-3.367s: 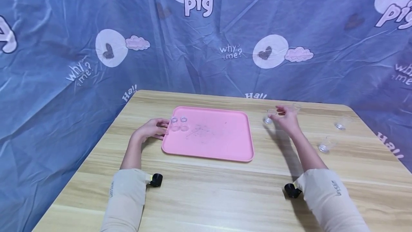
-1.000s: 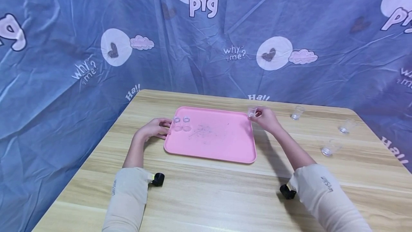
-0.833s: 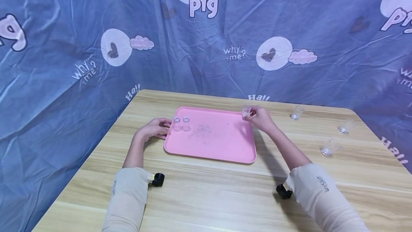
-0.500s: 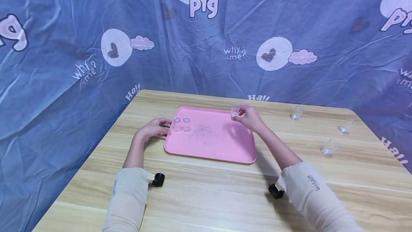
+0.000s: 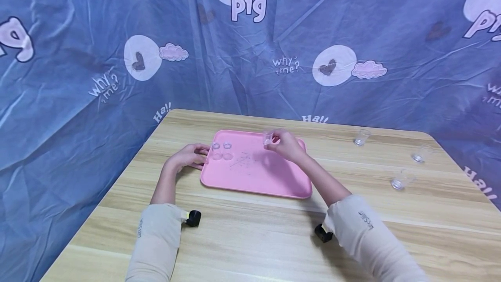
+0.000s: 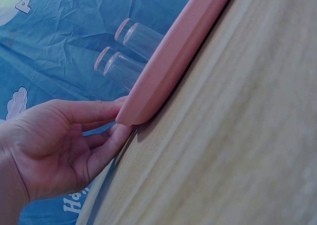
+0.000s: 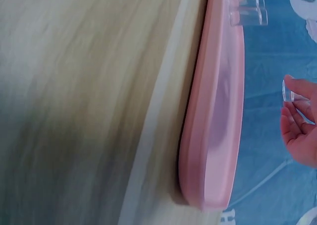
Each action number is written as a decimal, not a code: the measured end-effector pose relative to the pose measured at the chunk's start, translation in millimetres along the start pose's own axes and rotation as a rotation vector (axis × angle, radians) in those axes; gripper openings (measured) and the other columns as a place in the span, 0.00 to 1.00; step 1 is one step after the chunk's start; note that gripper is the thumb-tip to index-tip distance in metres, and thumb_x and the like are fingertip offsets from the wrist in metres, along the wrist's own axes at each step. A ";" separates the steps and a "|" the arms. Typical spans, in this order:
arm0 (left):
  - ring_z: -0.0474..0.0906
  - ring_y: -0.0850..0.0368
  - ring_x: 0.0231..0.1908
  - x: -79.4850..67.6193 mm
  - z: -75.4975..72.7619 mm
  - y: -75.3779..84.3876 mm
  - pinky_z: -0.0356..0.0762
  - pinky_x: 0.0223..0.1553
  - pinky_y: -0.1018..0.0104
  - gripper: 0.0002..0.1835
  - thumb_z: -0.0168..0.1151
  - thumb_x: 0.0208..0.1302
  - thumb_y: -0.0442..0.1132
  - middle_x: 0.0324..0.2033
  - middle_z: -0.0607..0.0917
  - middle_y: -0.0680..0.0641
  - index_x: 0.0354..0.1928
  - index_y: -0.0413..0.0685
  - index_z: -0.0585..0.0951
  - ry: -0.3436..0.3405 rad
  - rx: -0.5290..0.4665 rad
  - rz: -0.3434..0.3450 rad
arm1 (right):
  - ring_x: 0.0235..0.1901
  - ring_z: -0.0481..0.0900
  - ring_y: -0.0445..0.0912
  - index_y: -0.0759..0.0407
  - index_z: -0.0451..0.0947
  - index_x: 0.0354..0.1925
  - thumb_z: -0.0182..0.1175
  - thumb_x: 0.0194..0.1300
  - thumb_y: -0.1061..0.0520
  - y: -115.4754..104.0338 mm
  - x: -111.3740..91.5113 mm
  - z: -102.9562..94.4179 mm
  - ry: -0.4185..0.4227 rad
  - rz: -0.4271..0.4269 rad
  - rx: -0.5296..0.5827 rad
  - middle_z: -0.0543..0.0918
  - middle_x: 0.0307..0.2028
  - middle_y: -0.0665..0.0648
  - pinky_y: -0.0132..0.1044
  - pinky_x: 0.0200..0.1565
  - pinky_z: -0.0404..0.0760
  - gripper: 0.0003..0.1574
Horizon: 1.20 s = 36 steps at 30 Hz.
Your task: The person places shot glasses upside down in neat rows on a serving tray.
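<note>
My left hand is at the left edge of a pink tray; in the left wrist view its thumb and index finger pinch the tray's corner. Two clear shot glasses appear to stand upside down at the tray's left end, beside that hand. Above the back middle of the tray, my right hand holds another clear shot glass by thumb and fingers, thick base downward. In the right wrist view this glass is apart from the tray, and part of the hand is cut off.
On the wooden table, three more shot glasses stand to the right: one at the back, one farther right and one nearer the front. A blue printed cloth hangs behind the table.
My right hand has lifted the shot glass from the table right of the tray and carried it left over the tray. The left hand has stayed at the tray's edge.
</note>
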<state>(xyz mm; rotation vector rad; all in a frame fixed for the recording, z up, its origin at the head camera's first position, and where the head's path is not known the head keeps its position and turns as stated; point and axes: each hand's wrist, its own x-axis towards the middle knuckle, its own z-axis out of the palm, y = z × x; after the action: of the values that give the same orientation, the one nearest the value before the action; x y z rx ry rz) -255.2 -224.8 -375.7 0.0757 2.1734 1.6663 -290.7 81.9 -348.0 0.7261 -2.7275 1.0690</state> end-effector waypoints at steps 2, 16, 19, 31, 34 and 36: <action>0.73 0.52 0.32 3.8 -1.8 -4.3 0.75 0.33 0.61 0.27 0.50 0.48 0.23 0.46 0.65 0.36 0.54 0.34 0.59 0.005 -0.004 0.002 | 0.30 0.71 0.47 0.62 0.74 0.34 0.63 0.41 0.57 -3.6 1.6 4.0 -0.012 -0.017 0.028 0.74 0.27 0.55 0.34 0.30 0.72 0.18; 0.73 0.53 0.32 11.2 -3.7 -13.2 0.75 0.33 0.61 0.27 0.51 0.48 0.24 0.46 0.66 0.37 0.54 0.35 0.60 0.005 -0.010 0.006 | 0.26 0.71 0.43 0.61 0.74 0.29 0.63 0.41 0.61 -21.4 5.3 26.8 -0.069 -0.033 0.089 0.75 0.22 0.53 0.29 0.27 0.73 0.12; 0.73 0.53 0.32 11.4 -3.1 -12.6 0.75 0.34 0.61 0.27 0.51 0.48 0.24 0.46 0.66 0.37 0.54 0.35 0.60 0.003 -0.010 0.004 | 0.24 0.70 0.43 0.60 0.73 0.28 0.63 0.41 0.61 -21.3 4.6 28.9 -0.069 -0.035 0.080 0.74 0.21 0.52 0.29 0.24 0.72 0.11; 0.73 0.53 0.32 10.6 -3.9 -11.3 0.75 0.34 0.61 0.28 0.50 0.48 0.24 0.46 0.66 0.36 0.54 0.35 0.59 0.002 -0.003 0.009 | 0.25 0.69 0.44 0.62 0.75 0.32 0.62 0.41 0.62 -20.0 1.5 27.7 -0.097 -0.016 0.043 0.74 0.28 0.53 0.30 0.25 0.71 0.14; 0.73 0.53 0.32 10.6 -4.2 -10.7 0.75 0.34 0.61 0.28 0.51 0.48 0.24 0.46 0.66 0.36 0.54 0.35 0.59 0.010 -0.001 0.002 | 0.24 0.69 0.43 0.63 0.76 0.32 0.62 0.41 0.61 -19.2 2.3 28.3 -0.093 -0.019 0.026 0.74 0.28 0.54 0.30 0.25 0.70 0.14; 0.73 0.53 0.32 10.6 -4.3 -10.5 0.75 0.34 0.61 0.28 0.51 0.48 0.24 0.46 0.66 0.36 0.54 0.35 0.59 0.009 0.002 0.002 | 0.24 0.68 0.43 0.62 0.76 0.31 0.62 0.41 0.61 -18.3 3.1 29.3 -0.088 -0.013 0.014 0.74 0.27 0.53 0.30 0.25 0.70 0.13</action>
<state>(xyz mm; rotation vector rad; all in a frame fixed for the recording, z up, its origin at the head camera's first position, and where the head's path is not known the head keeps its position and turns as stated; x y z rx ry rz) -264.3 -228.7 -387.6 0.0712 2.1826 1.6691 -283.0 49.5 -357.7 0.8102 -2.7865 1.0799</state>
